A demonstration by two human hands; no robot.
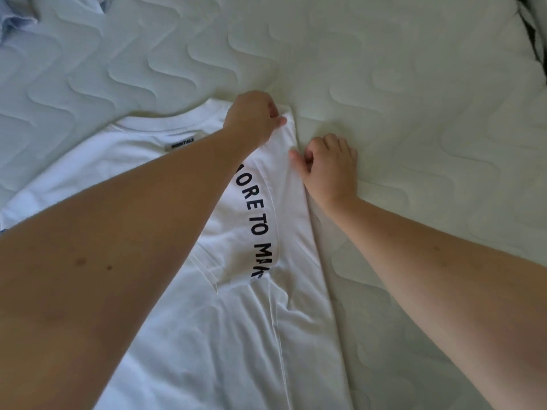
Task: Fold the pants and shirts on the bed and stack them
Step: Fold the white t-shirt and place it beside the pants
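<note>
Pinching the top corner of the folded-over side panel, the left hand (pixel 254 118) has its fingers curled round the white cloth near the shoulder of the white T-shirt (pixel 236 335), thumb pressed on top. Just beside it, nearer the person, the right hand (pixel 328 165) grips the same folded edge a little lower down, fingers bent and thumb tip pushed into the fabric, with the heel of the hand resting on the mattress (pixel 414 84). Both hands hold cloth, close together but apart, along the shirt's right-hand fold line.

From there the folded panel runs back toward the person as a long straight crease. On that turned-over strip black printed lettering (pixel 256 226) curves down the cloth, reading partly "ORE TO M". The left forearm crosses over the shirt's body and hides much of it. At the far end the round neckline shows, with a small label (pixel 183 142) sewn inside the collar; its print is too blurred to read surely.

The shirt lies flat on the quilted white mattress. In the far left corner sits a rumpled pale blue garment (pixel 17 16), well apart from the shirt. A dark edge shows at the far right corner.
</note>
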